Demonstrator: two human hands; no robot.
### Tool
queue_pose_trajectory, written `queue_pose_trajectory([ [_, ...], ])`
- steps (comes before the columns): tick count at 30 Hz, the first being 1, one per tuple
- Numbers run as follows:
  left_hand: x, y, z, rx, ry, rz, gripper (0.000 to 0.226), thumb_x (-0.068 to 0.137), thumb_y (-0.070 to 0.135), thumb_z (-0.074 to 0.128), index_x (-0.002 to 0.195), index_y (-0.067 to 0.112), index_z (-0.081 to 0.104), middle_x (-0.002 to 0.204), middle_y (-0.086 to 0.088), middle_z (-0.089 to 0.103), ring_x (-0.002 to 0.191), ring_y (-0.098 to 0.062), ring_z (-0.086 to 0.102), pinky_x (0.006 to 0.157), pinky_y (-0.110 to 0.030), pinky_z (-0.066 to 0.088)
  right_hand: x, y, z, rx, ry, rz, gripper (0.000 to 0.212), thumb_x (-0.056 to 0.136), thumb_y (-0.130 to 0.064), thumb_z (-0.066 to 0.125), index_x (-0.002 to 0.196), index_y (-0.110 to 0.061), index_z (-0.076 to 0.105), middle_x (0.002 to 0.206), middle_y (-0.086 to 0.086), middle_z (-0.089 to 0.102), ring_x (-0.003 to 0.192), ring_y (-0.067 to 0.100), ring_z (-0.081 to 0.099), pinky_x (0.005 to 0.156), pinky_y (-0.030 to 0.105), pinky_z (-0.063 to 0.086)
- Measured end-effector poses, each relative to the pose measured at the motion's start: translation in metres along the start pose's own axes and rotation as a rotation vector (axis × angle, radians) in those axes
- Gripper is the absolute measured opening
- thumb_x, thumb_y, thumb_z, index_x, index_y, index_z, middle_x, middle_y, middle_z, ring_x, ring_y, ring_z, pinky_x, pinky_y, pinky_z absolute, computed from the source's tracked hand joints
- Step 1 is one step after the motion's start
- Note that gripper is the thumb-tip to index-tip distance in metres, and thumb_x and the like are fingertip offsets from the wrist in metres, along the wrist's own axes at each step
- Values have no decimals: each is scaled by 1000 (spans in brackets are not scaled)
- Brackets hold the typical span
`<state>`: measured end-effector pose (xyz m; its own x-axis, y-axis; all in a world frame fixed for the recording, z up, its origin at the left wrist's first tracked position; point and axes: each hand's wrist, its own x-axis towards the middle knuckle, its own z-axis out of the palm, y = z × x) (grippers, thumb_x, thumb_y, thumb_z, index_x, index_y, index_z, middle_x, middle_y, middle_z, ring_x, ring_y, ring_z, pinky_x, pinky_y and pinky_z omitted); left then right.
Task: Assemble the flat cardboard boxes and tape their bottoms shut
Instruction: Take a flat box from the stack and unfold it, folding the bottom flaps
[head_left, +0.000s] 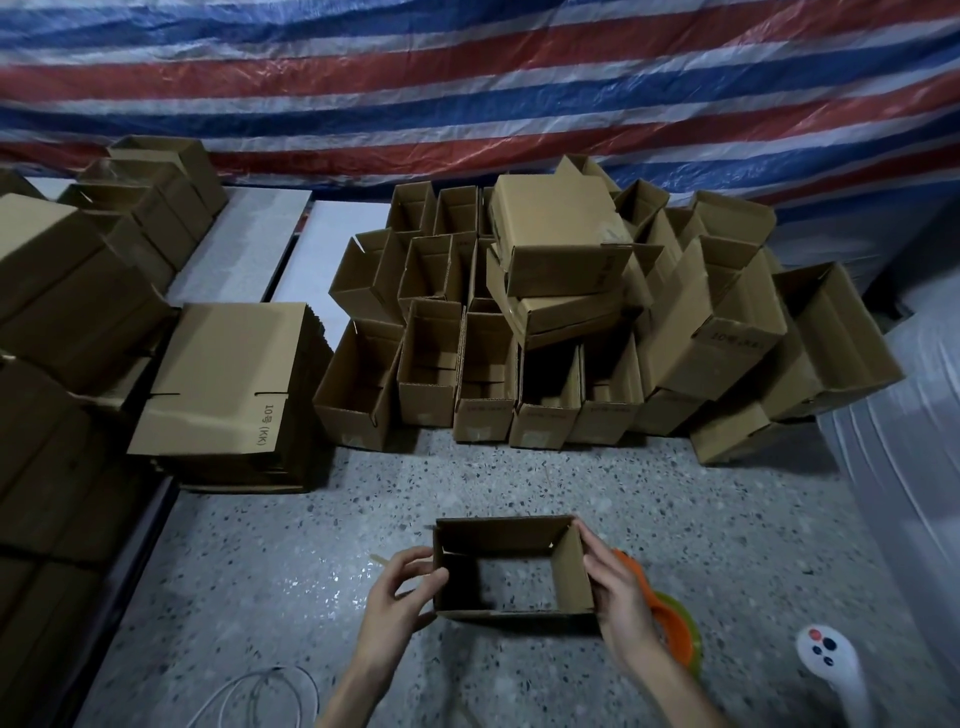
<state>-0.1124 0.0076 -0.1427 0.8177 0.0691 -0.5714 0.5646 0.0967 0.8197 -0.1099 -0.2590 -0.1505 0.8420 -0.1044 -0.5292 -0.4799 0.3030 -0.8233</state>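
A small brown cardboard box (506, 540) is held opened into a rectangle just above the speckled floor, its open end facing me so the floor shows through. My left hand (397, 597) grips its left wall, thumb and fingers curled round the edge. My right hand (615, 592) holds the right wall, where a short flap is folded inward. An orange and green tape dispenser (678, 631) lies on the floor behind my right hand, partly hidden by it. A stack of flat boxes (223, 374) sits at the left.
Several assembled open boxes (519, 322) are piled against the striped tarp (467, 88) ahead. More cardboard stacks (62, 291) fill the far left. A white controller (831, 662) lies at the lower right, a white cable (260, 691) at the lower left, and a white plastic sheet (904, 441) on the right.
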Motion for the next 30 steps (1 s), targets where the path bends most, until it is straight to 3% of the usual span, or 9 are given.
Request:
queue_pose_trajectory([
  [8,2,2,-10,-50,-49,-79,17,97,32,62,107,31,76,110,3,75,105,-16,71,87,-37,58,1,5,-3,-128,-31,-34,42,87,-23,62,126,-39,62,144,-14,54,139,9,44,120,41,31],
  [11,3,3,-15,-22,-107,-75,22,90,36,66,109,31,76,113,2,74,108,-13,70,83,-32,58,3,2,3,-291,-29,-25,52,90,-11,69,128,-43,54,134,-19,54,120,-3,51,91,18,52],
  [13,4,4,-15,-3,-150,-72,27,83,40,69,109,32,75,114,3,74,107,-11,70,80,-29,58,9,-1,10,-418,-11,12,64,88,-8,73,133,-45,46,124,-15,57,112,4,55,78,20,55],
  [16,7,3,-14,4,-135,-58,15,88,31,71,102,30,75,110,1,74,101,-14,72,75,-28,58,23,-11,19,-566,6,82,66,85,-4,76,137,-33,46,121,1,64,107,17,61,84,35,57],
  [19,11,1,-15,25,-93,-5,5,90,20,72,92,23,69,106,-7,71,95,-18,70,78,-32,55,35,-22,18,-672,-39,185,64,82,-9,80,137,-15,47,123,6,66,103,15,62,80,27,55],
  [22,13,1,-13,66,-94,67,10,88,21,74,85,21,64,109,3,70,103,-11,69,84,-27,52,36,-22,14,-764,-92,205,68,85,-20,79,143,-16,43,127,2,63,110,15,60,85,25,52],
  [25,14,1,-9,46,-110,83,11,88,21,74,86,16,65,118,15,67,108,-9,69,90,-29,55,31,-12,12,-783,-32,39,77,81,-19,82,145,-26,39,133,-6,56,120,14,55,100,36,51],
  [27,13,3,-7,22,-110,100,15,83,25,75,84,15,65,111,16,70,103,-12,71,82,-27,58,26,-5,10,-723,77,-86,78,71,-14,89,131,-31,43,133,-8,50,122,17,53,99,42,52],
  [30,13,4,-4,38,-114,108,10,86,20,75,84,15,66,94,19,72,92,-16,70,75,-23,54,23,4,4,-704,185,-186,58,64,-15,94,92,-30,45,110,-1,60,101,18,63,69,20,54],
])
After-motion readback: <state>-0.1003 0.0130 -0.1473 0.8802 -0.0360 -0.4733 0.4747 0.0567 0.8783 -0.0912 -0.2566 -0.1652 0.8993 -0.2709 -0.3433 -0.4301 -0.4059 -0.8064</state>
